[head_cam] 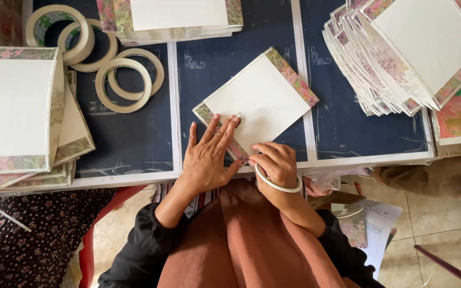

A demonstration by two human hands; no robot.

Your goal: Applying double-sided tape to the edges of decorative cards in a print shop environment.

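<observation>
Your white square card (260, 101) with floral-trimmed edges lies tilted on the dark bench (134, 138), near its front edge, open room around it; tape rolls (124, 85) left, fanned card stack (401, 48) right; your left hand (209, 154) presses flat, fingers spread on the lower border; your right hand (274, 162) curls, fingertips pinching that same border.

It is a small craft workshop: stacks of floral-edged cards (401, 48) and masking tape rolls (122, 85) cover the dark bench (129, 144).

A dark blue table (129, 144) with white edging stands over a pale tiled floor (428, 213) in daylight.
</observation>
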